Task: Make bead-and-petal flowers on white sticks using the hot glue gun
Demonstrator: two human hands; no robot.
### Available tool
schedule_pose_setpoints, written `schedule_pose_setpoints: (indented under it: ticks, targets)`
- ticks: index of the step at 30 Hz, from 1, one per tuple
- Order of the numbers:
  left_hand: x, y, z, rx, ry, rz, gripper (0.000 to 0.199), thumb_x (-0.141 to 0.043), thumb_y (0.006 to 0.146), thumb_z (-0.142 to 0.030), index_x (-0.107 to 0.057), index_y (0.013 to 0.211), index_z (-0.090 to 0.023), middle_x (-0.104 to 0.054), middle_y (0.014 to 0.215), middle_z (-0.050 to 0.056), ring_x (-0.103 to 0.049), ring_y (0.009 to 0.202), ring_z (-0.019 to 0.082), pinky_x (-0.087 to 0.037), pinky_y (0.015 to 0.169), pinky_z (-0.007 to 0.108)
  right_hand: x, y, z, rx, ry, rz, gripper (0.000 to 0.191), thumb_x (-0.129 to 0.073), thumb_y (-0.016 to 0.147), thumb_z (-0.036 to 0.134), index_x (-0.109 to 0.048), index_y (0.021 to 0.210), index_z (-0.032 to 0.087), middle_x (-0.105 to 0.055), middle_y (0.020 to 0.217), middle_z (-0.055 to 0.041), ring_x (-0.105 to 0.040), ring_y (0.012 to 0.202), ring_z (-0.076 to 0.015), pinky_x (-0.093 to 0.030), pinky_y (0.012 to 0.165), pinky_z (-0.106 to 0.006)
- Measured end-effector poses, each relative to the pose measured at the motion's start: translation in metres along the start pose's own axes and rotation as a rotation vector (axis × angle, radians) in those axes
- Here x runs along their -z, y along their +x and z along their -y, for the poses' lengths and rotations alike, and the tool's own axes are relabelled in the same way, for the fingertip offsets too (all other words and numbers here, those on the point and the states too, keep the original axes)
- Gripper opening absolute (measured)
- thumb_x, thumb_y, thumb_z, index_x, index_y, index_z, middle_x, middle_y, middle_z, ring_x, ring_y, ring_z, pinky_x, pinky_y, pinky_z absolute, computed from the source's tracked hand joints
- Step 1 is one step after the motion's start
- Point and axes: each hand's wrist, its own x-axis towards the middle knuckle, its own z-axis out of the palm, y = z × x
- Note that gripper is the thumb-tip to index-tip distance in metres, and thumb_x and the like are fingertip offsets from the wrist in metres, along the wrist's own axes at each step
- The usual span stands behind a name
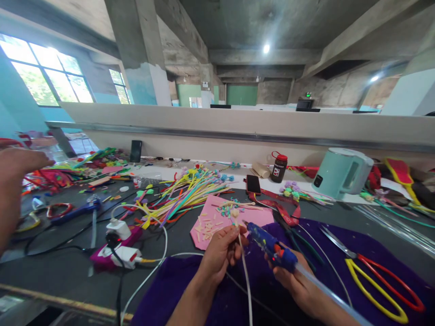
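Observation:
My left hand pinches a long cream pipe-cleaner stem that hangs down towards me. At its top sits a small pale flower-like tip. My right hand is wrapped round a blue hot glue gun, with a long clear glue stick running out of its back. The gun's nozzle points left, close beside the tip but apart from it as far as I can see. Behind both hands lies a pink sheet with small cream and teal pieces scattered on it.
Yellow-and-red-handled scissors and dark-handled pliers lie on purple cloth at right. Pipe cleaners, a phone, a bottle and a kettle stand behind. A power strip with cables is left; another person's arm reaches in.

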Motion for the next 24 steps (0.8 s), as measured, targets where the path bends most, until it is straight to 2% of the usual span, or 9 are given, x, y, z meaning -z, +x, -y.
schedule_pose_setpoints:
  ticks: [3,5,7,8,11,13,17,21,24]
  targets:
    - [0.003,-0.001,-0.002,-0.062,0.0,-0.026,0.032,-0.057,0.072,-0.038,-0.06,0.088,-0.011,-0.061,0.063,0.001,-0.041,0.033,0.002,-0.024,0.029,0.013,0.009,0.001,-0.003,0.059,-0.139,-0.017,0.021,-0.042,0.081,0.037,-0.047,0.092,0.019,-0.054,0.075,-0.0031,-0.053,0.06,-0.0158,-0.043,0.057,-0.026]
    - [0.003,-0.002,-0.001,-0.076,0.003,-0.026,0.034,-0.057,0.072,-0.04,-0.06,0.09,-0.011,-0.059,0.059,0.0,-0.039,0.032,0.001,-0.023,0.028,0.013,0.013,0.0,-0.014,0.057,-0.226,-0.036,0.028,-0.045,0.08,0.031,-0.042,0.105,0.019,-0.055,0.088,-0.0055,-0.057,0.071,-0.0175,-0.045,0.062,-0.027]
    - [0.001,-0.004,0.001,-0.051,0.002,0.016,0.035,-0.058,0.072,-0.04,-0.057,0.094,-0.012,-0.059,0.058,-0.001,-0.041,0.032,0.002,-0.022,0.027,0.013,0.016,-0.003,-0.031,0.009,-0.356,-0.043,0.034,-0.047,0.08,0.032,-0.04,0.11,0.02,-0.053,0.101,-0.0078,-0.058,0.082,-0.0198,-0.047,0.067,-0.029]
    - [0.0,-0.005,0.002,-0.041,-0.002,0.04,0.035,-0.058,0.072,-0.04,-0.056,0.094,-0.013,-0.059,0.056,-0.001,-0.041,0.031,0.003,-0.022,0.027,0.012,0.016,-0.005,-0.04,-0.025,-0.42,-0.03,0.034,-0.047,0.08,0.035,-0.041,0.11,0.021,-0.053,0.103,-0.0078,-0.059,0.082,-0.02,-0.048,0.066,-0.029]
    - [-0.004,-0.008,0.005,-0.044,0.0,0.085,0.031,-0.056,0.072,-0.041,-0.056,0.085,-0.012,-0.061,0.056,0.0,-0.045,0.032,0.004,-0.024,0.026,0.013,0.015,-0.011,-0.066,-0.106,-0.556,0.034,0.035,-0.045,0.08,0.043,-0.044,0.108,0.022,-0.053,0.104,-0.0065,-0.059,0.053,-0.0133,-0.048,0.05,-0.028]
    - [-0.007,-0.011,0.006,-0.031,0.015,0.137,0.033,-0.052,0.074,-0.043,-0.057,0.081,-0.012,-0.061,0.056,0.002,-0.047,0.032,0.005,-0.026,0.026,0.013,0.012,-0.011,-0.076,-0.111,-0.605,0.081,0.035,-0.044,0.08,0.045,-0.046,0.107,0.022,-0.054,0.102,-0.0062,-0.06,0.052,-0.0136,-0.048,0.046,-0.027]
    - [-0.011,-0.016,0.01,0.029,0.043,0.304,0.034,-0.048,0.077,-0.041,-0.061,0.085,-0.01,-0.063,0.062,0.005,-0.049,0.036,0.005,-0.029,0.028,0.013,0.0,-0.007,-0.082,-0.05,-0.608,0.176,0.034,-0.045,0.081,0.044,-0.048,0.105,0.022,-0.055,0.099,-0.0069,-0.063,0.062,-0.0161,-0.05,0.051,-0.026]
    - [-0.012,-0.019,0.012,0.016,0.066,0.309,0.032,-0.049,0.078,-0.038,-0.065,0.09,-0.012,-0.061,0.068,0.003,-0.048,0.039,0.003,-0.03,0.031,0.012,-0.005,-0.002,-0.081,0.05,-0.633,0.246,0.033,-0.046,0.08,0.042,-0.05,0.107,0.023,-0.056,0.102,-0.0084,-0.063,0.068,-0.0183,-0.051,0.053,-0.028]
    - [-0.012,-0.022,0.01,0.03,0.082,0.34,0.031,-0.049,0.077,-0.036,-0.065,0.092,-0.014,-0.06,0.067,0.002,-0.047,0.04,0.003,-0.031,0.031,0.013,0.006,0.004,-0.075,0.127,-0.712,0.197,0.036,-0.051,0.076,0.043,-0.053,0.108,0.025,-0.054,0.11,-0.0093,-0.062,0.08,-0.0223,-0.051,0.054,-0.029]
